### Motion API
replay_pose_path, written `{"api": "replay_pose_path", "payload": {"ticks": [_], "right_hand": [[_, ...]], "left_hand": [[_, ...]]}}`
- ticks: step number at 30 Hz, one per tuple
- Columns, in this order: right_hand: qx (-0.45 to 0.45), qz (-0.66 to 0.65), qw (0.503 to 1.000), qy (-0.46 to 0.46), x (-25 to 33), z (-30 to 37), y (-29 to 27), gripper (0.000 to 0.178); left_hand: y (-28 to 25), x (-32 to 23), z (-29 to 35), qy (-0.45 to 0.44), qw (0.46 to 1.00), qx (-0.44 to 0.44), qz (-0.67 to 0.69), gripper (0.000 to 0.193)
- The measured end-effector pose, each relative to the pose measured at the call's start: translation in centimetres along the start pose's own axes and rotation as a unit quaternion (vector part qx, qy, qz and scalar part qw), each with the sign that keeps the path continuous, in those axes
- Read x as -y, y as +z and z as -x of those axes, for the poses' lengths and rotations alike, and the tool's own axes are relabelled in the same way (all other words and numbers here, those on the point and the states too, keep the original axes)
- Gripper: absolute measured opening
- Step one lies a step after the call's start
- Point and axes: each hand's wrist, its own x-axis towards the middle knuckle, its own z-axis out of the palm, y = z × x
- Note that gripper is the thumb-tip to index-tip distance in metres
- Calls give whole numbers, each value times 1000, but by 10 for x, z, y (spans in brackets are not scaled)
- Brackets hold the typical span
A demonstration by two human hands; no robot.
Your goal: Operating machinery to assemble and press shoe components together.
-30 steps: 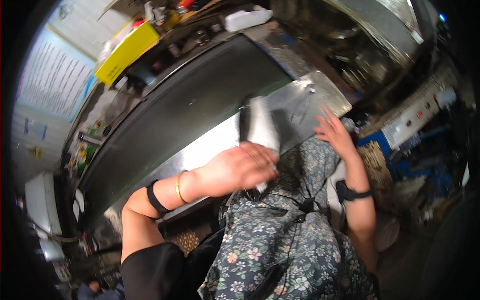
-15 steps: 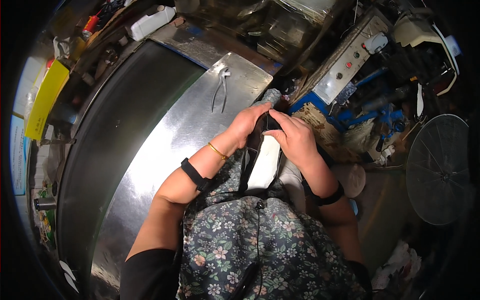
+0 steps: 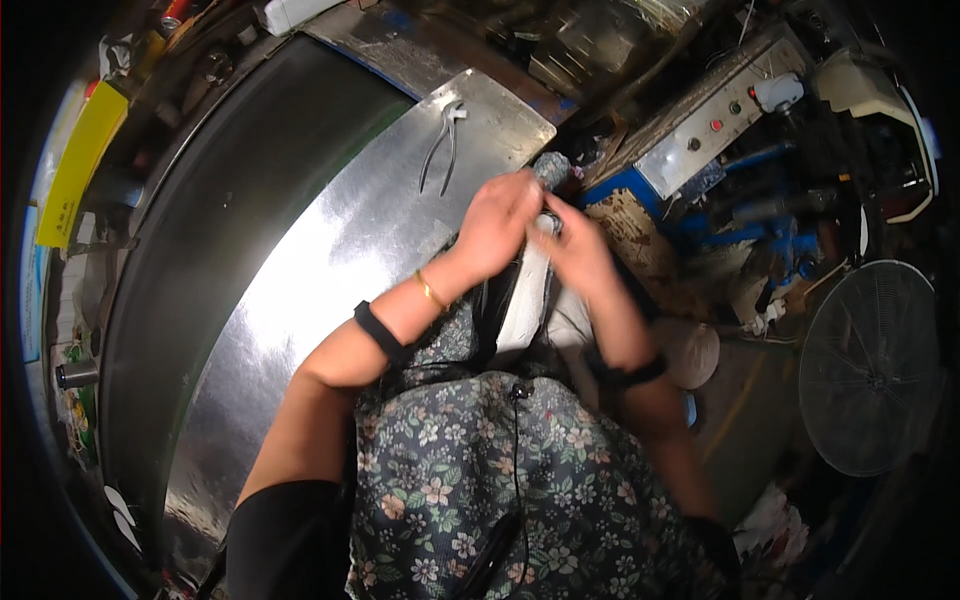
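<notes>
Though blurry, both hands curled around a long black and white piece

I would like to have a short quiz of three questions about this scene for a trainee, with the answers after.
1. True or false: the pliers lie on the metal sheet.
2. On which side is the gold-coloured bangle worn? A) right; B) left; C) both.
3. Fill the gap: below the left hand and the right hand, the long piece shows a ____ upper surface.

Key: 1 true; 2 B; 3 white.
</notes>
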Motion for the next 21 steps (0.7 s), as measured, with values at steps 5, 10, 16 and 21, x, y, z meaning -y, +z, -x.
{"api": "replay_pose_path", "payload": {"ticks": [5, 10, 16, 21], "right_hand": [[-132, -143, 979, 55, -57, 63, 53, 30], [-3, -433, 893, 121, -49, 41, 13, 39], [-37, -268, 887, 373, -52, 57, 57, 74], [-43, 85, 987, 125, -40, 49, 44, 55]], "left_hand": [[-19, -9, -3, 72, 964, 57, -249, 43], [-35, 8, -18, -64, 988, 134, 32, 48], [-18, 17, -6, -113, 988, 108, 3, 50], [-15, 32, -16, -98, 988, 119, 11, 49]]}}
